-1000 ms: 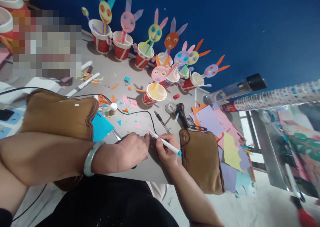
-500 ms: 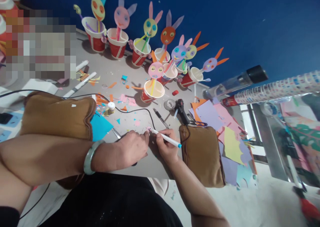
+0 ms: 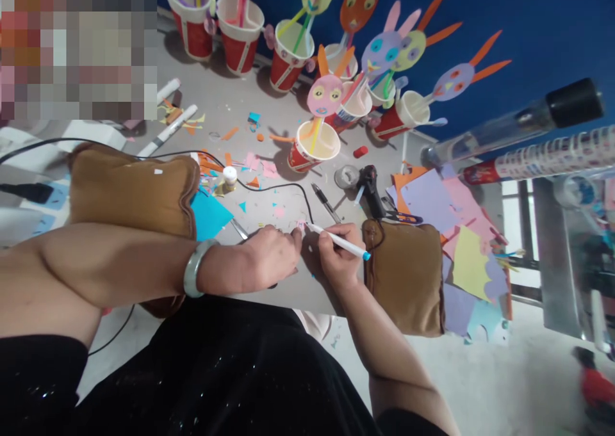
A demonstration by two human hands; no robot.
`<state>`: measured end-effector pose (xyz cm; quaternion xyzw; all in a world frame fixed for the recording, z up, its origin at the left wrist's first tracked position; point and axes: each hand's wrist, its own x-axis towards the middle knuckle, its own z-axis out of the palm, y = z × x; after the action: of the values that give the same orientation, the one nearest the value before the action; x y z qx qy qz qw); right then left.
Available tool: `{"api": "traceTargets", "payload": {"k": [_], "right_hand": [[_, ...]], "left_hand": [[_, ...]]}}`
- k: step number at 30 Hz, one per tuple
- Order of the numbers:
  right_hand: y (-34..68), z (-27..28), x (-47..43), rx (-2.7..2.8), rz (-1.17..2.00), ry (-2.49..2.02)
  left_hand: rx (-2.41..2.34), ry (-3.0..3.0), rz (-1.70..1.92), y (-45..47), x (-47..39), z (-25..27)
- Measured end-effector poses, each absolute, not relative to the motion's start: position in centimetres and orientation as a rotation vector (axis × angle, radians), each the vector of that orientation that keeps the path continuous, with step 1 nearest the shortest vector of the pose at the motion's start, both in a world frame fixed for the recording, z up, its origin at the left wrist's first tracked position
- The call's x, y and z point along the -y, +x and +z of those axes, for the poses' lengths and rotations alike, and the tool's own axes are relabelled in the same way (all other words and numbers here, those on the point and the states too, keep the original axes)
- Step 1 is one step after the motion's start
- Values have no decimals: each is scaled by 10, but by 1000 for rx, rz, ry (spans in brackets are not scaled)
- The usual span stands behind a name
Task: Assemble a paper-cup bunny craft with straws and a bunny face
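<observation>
My right hand (image 3: 343, 266) grips a white marker pen (image 3: 342, 242) with a blue end cap, its tip pointing left. The tip meets a small pink paper piece (image 3: 301, 224) on the grey table. My left hand (image 3: 269, 260), a pale green bangle at its wrist, lies beside that piece with curled fingers. One left fingertip pins the paper down at its near edge; the other fingers are partly hidden. Beyond the marker are a black pen (image 3: 325, 202) and a black glue gun (image 3: 371, 193). A metal blade-like tool (image 3: 239, 228) lies near my left knuckles.
Rabbit-faced paper cups (image 3: 314, 148) stand along the blue wall. Brown cushions (image 3: 403, 276) flank my hands, with coloured paper sheets (image 3: 427, 199) at right. A black cable (image 3: 273, 186) crosses the table among scraps. Clear tubes and a cup stack (image 3: 552, 157) project from the right.
The camera view has shifted, so the table's contents appear further right and the rear cups higher. Both hands keep nearly the same pose, the marker tip still at the pink piece.
</observation>
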<state>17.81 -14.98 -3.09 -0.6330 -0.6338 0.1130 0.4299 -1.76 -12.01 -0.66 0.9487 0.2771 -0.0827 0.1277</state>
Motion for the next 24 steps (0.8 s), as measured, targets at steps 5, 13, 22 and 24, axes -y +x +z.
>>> {"api": "traceTargets", "payload": {"k": [5, 13, 22, 24], "right_hand": [[177, -31, 148, 1601, 289, -1534], [178, -34, 149, 1608, 302, -1572], [177, -35, 149, 1641, 281, -1503], [177, -35, 149, 1649, 264, -1495]], "left_hand": [[-801, 2805, -270, -17, 121, -12], [-819, 2810, -239, -18, 121, -13], [-853, 2810, -190, -14, 121, -9], [-854, 2826, -155, -16, 123, -14]]}}
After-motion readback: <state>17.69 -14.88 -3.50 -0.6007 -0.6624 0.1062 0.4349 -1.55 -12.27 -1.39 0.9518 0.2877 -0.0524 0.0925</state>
